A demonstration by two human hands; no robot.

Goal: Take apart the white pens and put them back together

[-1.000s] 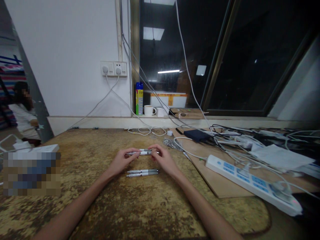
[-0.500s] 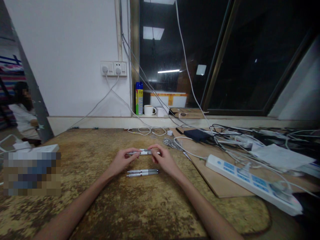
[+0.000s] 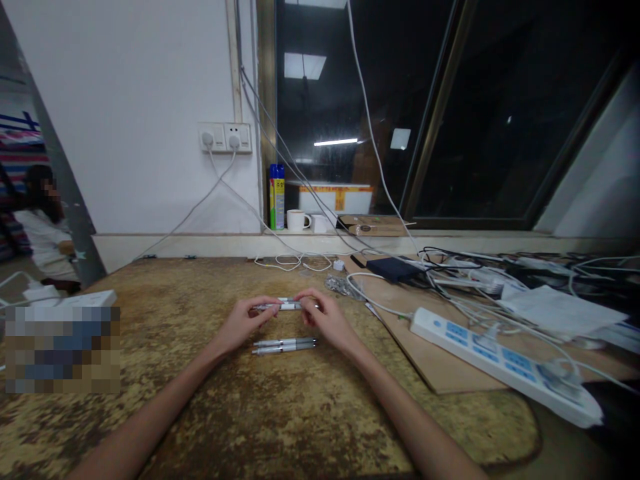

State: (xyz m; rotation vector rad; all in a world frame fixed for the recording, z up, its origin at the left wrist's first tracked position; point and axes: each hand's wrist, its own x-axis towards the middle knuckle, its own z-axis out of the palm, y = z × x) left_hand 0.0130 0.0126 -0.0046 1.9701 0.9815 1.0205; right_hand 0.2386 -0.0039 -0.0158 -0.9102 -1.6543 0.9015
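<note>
A white and silver pen (image 3: 287,307) lies crosswise between my hands. My left hand (image 3: 249,316) pinches its left end, and my right hand (image 3: 319,311) has its fingers closed on the right end. Just behind it, part of another pen (image 3: 285,299) shows between the hands; its ends are hidden by my fingers. Closer to me, two more white and grey pens (image 3: 284,346) rest side by side on the worn wooden table (image 3: 225,413), touched by neither hand.
To the right, a white power strip (image 3: 505,367) and tangled cables lie over a brown board (image 3: 425,353). A black box (image 3: 395,269) sits behind. A spray can (image 3: 277,197) and mug (image 3: 298,220) stand on the sill. At far left, a person (image 3: 45,233) sits near another power strip (image 3: 85,301).
The view has shifted very slightly. Both hands keep their places on the pen, and the two nearer pens lie as before.
</note>
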